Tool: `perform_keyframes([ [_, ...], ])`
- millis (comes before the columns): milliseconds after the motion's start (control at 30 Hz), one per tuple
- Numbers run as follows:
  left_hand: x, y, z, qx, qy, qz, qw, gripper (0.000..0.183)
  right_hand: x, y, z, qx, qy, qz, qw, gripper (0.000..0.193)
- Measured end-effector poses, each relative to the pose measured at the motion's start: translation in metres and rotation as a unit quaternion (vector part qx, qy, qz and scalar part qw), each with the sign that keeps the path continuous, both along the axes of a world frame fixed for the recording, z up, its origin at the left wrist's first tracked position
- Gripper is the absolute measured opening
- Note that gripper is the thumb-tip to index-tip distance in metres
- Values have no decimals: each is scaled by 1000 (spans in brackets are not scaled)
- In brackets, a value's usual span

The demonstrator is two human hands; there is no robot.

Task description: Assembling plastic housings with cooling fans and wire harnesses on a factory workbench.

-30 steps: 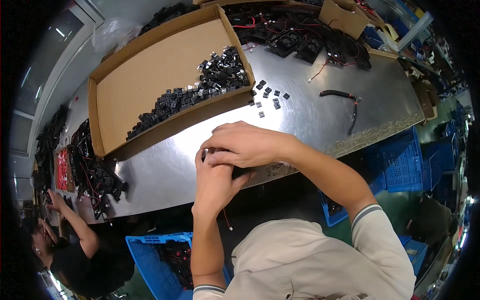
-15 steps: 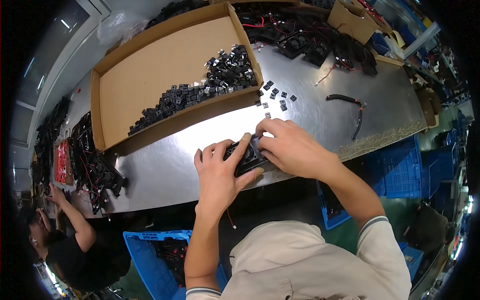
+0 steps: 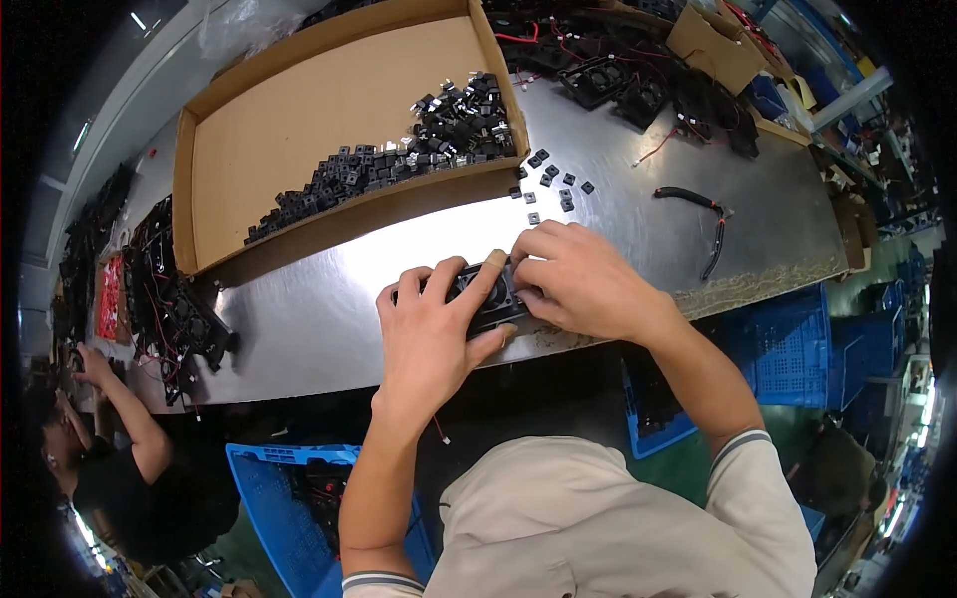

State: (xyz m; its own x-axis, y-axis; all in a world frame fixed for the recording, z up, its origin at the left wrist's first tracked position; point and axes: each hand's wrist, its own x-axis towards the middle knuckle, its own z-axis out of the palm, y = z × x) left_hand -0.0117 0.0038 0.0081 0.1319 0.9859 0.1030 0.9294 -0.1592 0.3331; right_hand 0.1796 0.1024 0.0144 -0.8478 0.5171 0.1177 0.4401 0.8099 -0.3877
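A black fan assembly [image 3: 485,295] rests by the front edge of the metal table, partly covered by both hands. My left hand [image 3: 431,317] is wrapped over its left part, thumb along the near side and fingers across the far side. At its right end my right hand [image 3: 570,279] has its fingers curled and pressed together; whatever lies in that pinch is hidden. Just beyond are several small black square parts [image 3: 550,179] scattered on the table. A thin wire with a white plug [image 3: 445,439] hangs below my left wrist.
A shallow cardboard tray [image 3: 349,205] holds many small black parts. Black fans with wires [image 3: 638,95] are heaped at the back right, near a black cable [image 3: 719,244]. Blue crates [image 3: 261,498] stand below the table. At the left sits another person [image 3: 130,468] beside more fans.
Both hands and the fan assembly stay together at the table's edge, with only small finger shifts. The whole view has tilted and shifted slightly.
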Motion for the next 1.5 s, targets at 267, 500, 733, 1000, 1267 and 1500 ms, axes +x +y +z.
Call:
perform_keyframes([
  [267,2,0,-1,-4,-37,6,999,69,16,11,5,-52,145,-41,987,10],
  [500,3,-1,-2,-23,-24,23,999,70,2,-4,-4,-11,33,-1,999,13],
  [733,4,1,0,-21,-7,10,1000,69,4,0,-8,-15,49,8,999,13],
  [1000,1,-1,-5,5,10,-5,1000,71,5,-1,-10,-23,51,-10,998,11],
  [1267,1,-1,1,-35,-6,17,999,69,6,-4,-10,-30,58,-7,998,10],
  [1500,0,0,2,-24,-2,17,1000,70,-1,-1,-5,-28,26,6,999,12],
])
